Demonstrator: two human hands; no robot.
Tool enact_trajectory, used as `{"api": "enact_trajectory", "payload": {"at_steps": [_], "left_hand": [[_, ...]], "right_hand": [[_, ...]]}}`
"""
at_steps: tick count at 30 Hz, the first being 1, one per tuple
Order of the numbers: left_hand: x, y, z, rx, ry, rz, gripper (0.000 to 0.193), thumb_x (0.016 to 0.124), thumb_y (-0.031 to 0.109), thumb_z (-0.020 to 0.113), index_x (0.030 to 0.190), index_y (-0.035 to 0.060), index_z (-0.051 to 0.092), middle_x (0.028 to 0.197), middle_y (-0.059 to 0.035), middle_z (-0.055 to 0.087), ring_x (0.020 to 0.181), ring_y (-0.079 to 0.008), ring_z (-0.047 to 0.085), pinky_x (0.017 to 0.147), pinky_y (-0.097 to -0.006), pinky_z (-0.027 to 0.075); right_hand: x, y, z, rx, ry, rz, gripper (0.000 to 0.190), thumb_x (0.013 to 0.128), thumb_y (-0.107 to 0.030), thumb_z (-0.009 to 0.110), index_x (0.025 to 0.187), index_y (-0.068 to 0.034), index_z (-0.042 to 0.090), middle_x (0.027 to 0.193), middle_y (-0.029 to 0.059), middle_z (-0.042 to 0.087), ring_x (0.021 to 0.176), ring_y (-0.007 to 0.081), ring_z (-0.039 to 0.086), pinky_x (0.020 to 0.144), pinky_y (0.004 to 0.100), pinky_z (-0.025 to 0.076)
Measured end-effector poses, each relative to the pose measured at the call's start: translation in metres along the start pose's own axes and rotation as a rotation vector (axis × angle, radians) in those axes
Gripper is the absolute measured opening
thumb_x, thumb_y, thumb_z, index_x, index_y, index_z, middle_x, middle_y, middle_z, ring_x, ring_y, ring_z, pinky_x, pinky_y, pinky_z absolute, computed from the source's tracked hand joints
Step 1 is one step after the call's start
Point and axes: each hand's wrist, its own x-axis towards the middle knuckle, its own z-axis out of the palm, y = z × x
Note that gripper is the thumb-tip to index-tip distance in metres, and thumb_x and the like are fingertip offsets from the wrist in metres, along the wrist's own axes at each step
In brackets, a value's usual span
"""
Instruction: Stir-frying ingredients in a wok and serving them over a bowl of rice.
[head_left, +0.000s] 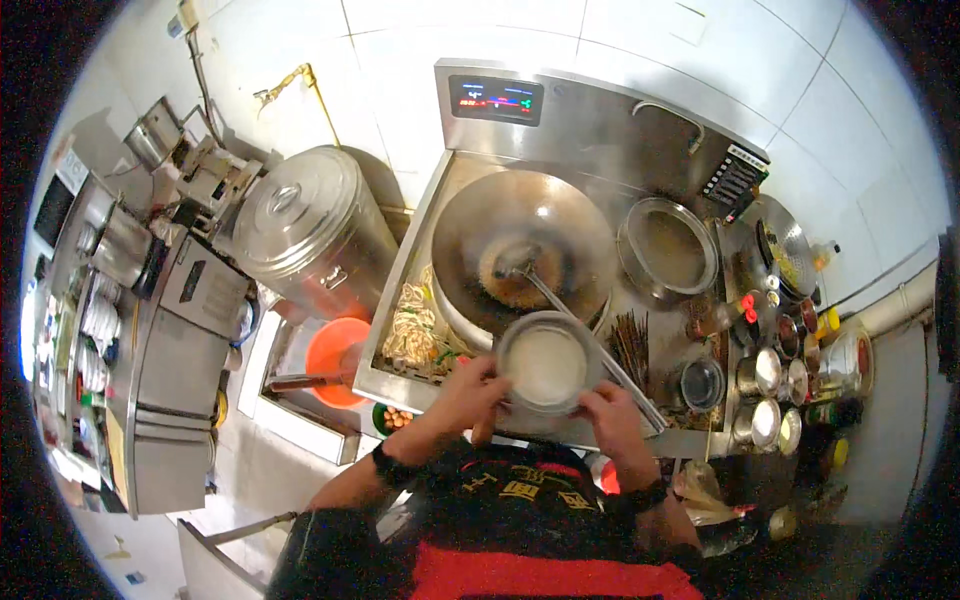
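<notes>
A round bowl (547, 318) with pale whitish contents is held over the front edge of the stove. My left hand (472, 394) grips its left side, with the thumb at the rim. On the opposite side, my right hand (609, 412) pinches the lower right rim. What the pale contents are, I cannot tell. Just beyond the bowl sits a large wok (461, 232) with brownish liquid in its bottom. A metal ladle (555, 300) rests in the wok, its handle running toward me and passing partly behind the bowl.
Noodle-like food strips (409, 337) lie left of the wok. A metal basin of liquid (667, 247) stands to its right, beside thin dark sticks (630, 341). Several seasoning containers (765, 371) crowd the right. At left are a lidded steel pot (307, 217) and an orange bucket (322, 360).
</notes>
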Motion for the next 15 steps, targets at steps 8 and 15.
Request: {"api": "enact_trajectory", "payload": {"at_steps": [8,15], "left_hand": [[-0.054,-0.052,-0.072,-0.423,0.332,-0.122,0.018,0.092,0.006,0.055,0.105,-0.0056,0.057,0.09,-0.0126,0.065,0.077,-0.0225,0.068,0.065,-0.0324,0.059],[-0.058,-0.064,-0.088,-0.676,0.544,-0.008,0.017,0.091,0.003,0.053,0.107,-0.0047,0.056,0.089,-0.0108,0.064,0.071,-0.0198,0.066,0.062,-0.0309,0.057]], "right_hand": [[0.021,-0.042,-0.023,-1.327,0.366,-0.666,0.052,0.081,-0.029,0.069,0.121,0.001,0.053,0.097,0.0181,0.063,0.088,0.0377,0.063,0.078,0.0462,0.052],[0.02,-0.004,-0.065,-0.95,0.057,-0.278,0.05,0.086,-0.027,0.061,0.13,-0.006,0.052,0.1,0.0254,0.064,0.092,0.0426,0.062,0.079,0.0475,0.049]]}}
